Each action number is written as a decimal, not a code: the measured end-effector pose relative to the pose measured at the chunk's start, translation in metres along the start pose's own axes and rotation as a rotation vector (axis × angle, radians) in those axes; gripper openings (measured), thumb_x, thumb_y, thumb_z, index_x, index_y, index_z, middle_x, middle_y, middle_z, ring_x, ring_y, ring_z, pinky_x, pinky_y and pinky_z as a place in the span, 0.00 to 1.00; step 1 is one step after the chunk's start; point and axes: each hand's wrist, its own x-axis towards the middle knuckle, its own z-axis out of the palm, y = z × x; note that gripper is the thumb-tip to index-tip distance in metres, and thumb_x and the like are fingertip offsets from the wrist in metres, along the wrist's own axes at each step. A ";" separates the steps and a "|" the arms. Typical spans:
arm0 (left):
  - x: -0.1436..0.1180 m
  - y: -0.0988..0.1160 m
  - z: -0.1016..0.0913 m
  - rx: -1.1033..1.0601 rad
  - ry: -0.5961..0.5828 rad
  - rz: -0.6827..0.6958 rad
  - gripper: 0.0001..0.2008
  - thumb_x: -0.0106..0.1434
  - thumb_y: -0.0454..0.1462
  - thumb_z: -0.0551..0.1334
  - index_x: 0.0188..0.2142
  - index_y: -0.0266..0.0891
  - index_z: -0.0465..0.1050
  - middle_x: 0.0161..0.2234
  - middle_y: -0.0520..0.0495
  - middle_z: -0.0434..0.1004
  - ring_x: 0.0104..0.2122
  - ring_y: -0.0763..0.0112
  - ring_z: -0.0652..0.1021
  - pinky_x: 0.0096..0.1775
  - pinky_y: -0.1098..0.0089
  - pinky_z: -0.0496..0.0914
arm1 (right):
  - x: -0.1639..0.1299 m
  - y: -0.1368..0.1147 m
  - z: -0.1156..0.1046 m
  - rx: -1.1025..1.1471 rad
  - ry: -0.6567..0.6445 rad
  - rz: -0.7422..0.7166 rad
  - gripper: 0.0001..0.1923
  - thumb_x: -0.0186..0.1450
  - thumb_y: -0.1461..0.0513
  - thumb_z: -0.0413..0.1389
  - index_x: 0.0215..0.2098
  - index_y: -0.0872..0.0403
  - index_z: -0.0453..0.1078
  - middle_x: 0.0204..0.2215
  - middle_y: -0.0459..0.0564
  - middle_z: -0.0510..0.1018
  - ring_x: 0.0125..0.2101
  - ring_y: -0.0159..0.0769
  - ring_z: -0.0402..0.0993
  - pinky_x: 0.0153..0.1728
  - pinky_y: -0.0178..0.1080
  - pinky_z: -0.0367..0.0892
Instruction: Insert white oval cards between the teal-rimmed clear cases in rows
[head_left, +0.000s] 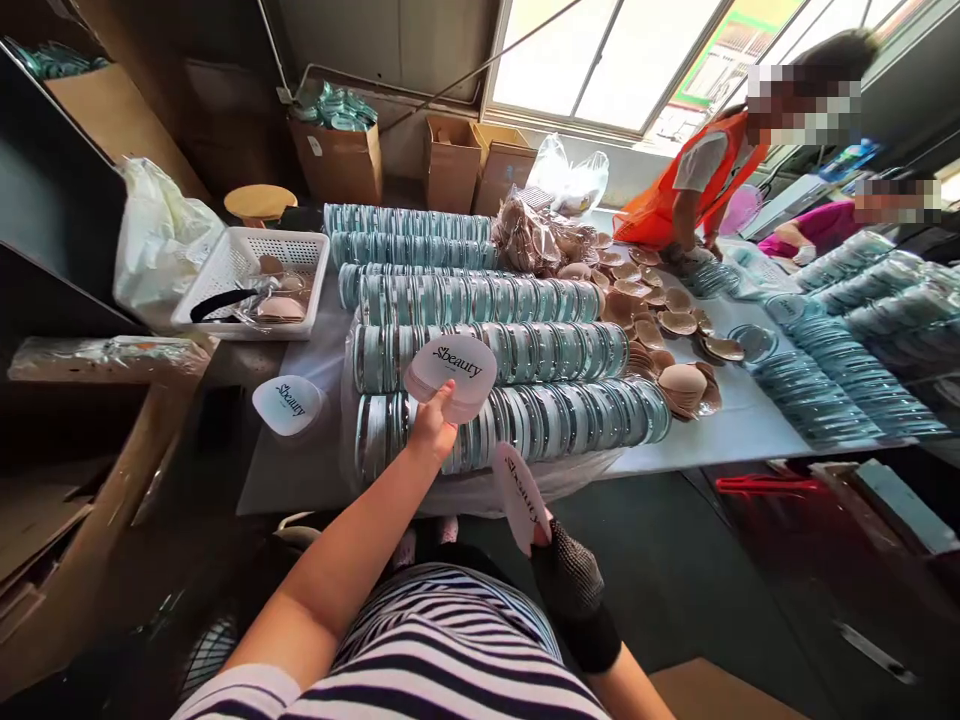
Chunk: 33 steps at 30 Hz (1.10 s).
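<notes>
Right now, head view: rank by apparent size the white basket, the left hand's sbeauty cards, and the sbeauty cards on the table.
1. White perforated basket
2. Held sbeauty cards, left hand
3. Tabletop sbeauty cards

Held cards look nearer the camera.

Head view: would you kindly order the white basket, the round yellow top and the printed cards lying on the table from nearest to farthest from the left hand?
1. Printed cards: to the left of the left hand.
2. White basket: left, beyond those cards.
3. Round yellow top: left, behind the basket.

Smooth, matt, papery cards
</notes>
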 end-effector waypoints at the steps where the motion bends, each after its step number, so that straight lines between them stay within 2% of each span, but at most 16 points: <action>1: 0.001 0.000 -0.001 -0.011 -0.003 -0.009 0.22 0.54 0.29 0.68 0.49 0.40 0.73 0.48 0.44 0.79 0.53 0.57 0.75 0.56 0.55 0.67 | -0.001 -0.002 0.003 -0.033 -0.034 -0.005 0.29 0.70 0.51 0.36 0.51 0.54 0.74 0.31 0.59 0.82 0.28 0.45 0.79 0.27 0.39 0.71; 6: 0.001 -0.002 -0.004 -0.025 -0.036 0.003 0.22 0.54 0.29 0.68 0.49 0.41 0.73 0.49 0.44 0.79 0.53 0.57 0.75 0.56 0.55 0.68 | 0.013 -0.024 -0.001 -0.071 -0.142 -0.074 0.26 0.70 0.56 0.38 0.59 0.50 0.68 0.38 0.55 0.82 0.35 0.43 0.80 0.33 0.38 0.72; 10: 0.001 0.000 -0.002 -0.039 -0.012 -0.033 0.22 0.54 0.30 0.68 0.49 0.41 0.73 0.49 0.43 0.79 0.54 0.57 0.75 0.56 0.55 0.68 | 0.024 -0.026 -0.005 -0.150 -0.246 -0.057 0.24 0.70 0.58 0.40 0.61 0.48 0.65 0.38 0.54 0.82 0.35 0.43 0.81 0.31 0.37 0.70; 16: -0.001 0.000 -0.001 -0.046 -0.048 -0.023 0.22 0.55 0.29 0.67 0.50 0.40 0.72 0.49 0.44 0.79 0.54 0.58 0.74 0.57 0.57 0.67 | 0.085 -0.046 0.028 -0.375 -0.301 0.023 0.21 0.70 0.62 0.42 0.58 0.56 0.65 0.38 0.58 0.81 0.36 0.42 0.80 0.32 0.36 0.66; 18: 0.000 0.000 -0.002 -0.047 -0.051 -0.012 0.22 0.56 0.29 0.67 0.51 0.41 0.72 0.50 0.45 0.79 0.54 0.59 0.74 0.57 0.57 0.67 | 0.099 -0.052 0.035 -0.383 -0.284 0.013 0.19 0.71 0.60 0.44 0.56 0.58 0.65 0.37 0.58 0.81 0.35 0.41 0.79 0.31 0.35 0.64; 21: 0.002 0.000 -0.003 -0.043 -0.051 -0.021 0.22 0.57 0.30 0.67 0.51 0.42 0.72 0.50 0.46 0.79 0.53 0.61 0.75 0.57 0.58 0.67 | 0.099 -0.050 0.035 -0.297 -0.190 -0.004 0.17 0.71 0.57 0.45 0.50 0.57 0.68 0.35 0.55 0.81 0.35 0.40 0.79 0.31 0.34 0.62; 26: 0.001 0.002 -0.005 -0.056 -0.047 -0.042 0.22 0.57 0.29 0.66 0.51 0.43 0.72 0.49 0.47 0.79 0.53 0.61 0.75 0.57 0.58 0.67 | 0.096 -0.037 0.040 -0.130 -0.067 -0.041 0.18 0.70 0.60 0.41 0.41 0.56 0.71 0.33 0.53 0.81 0.32 0.35 0.77 0.31 0.32 0.61; 31: 0.000 0.005 -0.005 -0.052 -0.053 -0.052 0.21 0.57 0.29 0.66 0.51 0.43 0.72 0.50 0.47 0.78 0.53 0.60 0.75 0.57 0.56 0.68 | 0.108 -0.042 0.054 -0.283 -0.117 -0.033 0.18 0.71 0.59 0.41 0.40 0.56 0.72 0.32 0.56 0.80 0.31 0.38 0.77 0.29 0.34 0.59; 33: 0.000 0.005 -0.005 -0.046 -0.059 -0.051 0.21 0.57 0.29 0.66 0.51 0.42 0.72 0.50 0.46 0.78 0.53 0.59 0.75 0.56 0.56 0.68 | 0.111 -0.043 0.054 -0.242 -0.163 -0.007 0.16 0.70 0.60 0.42 0.39 0.55 0.71 0.31 0.56 0.80 0.31 0.37 0.76 0.29 0.34 0.59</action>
